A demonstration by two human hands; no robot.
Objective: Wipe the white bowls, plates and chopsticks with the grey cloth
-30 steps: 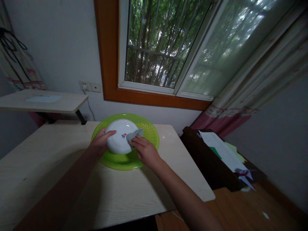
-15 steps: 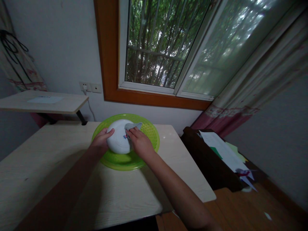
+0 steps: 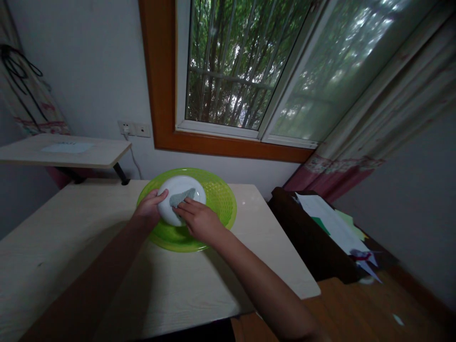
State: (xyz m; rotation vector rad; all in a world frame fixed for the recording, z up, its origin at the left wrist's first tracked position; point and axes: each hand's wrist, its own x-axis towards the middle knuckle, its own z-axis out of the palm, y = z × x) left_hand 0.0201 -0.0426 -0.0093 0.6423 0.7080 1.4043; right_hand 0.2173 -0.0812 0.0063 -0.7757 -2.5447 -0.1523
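A round white dish [image 3: 195,186] is tilted up over the green plastic basket [image 3: 225,202]; whether it is a shallow bowl or a plate I cannot tell. My left hand [image 3: 148,209] grips the dish by its left edge, thumb on the near face and the other fingers hidden behind. Against the dish's face, my right hand [image 3: 201,221] presses a small grey cloth [image 3: 181,195] under its fingertips. The cloth lies across the middle of the dish, and the print seen there earlier is covered.
The basket stands on a pale wooden table [image 3: 192,289] by the wall. A raised shelf [image 3: 103,152] with a paper sheet is at the left. Right of the table is a dark brown piece of furniture [image 3: 309,242] with papers on it. A window [image 3: 245,71] is behind.
My right hand has moved left and slightly down with the cloth, from the dish's upper right to its middle. The dish has turned a little; my left hand keeps its grip.
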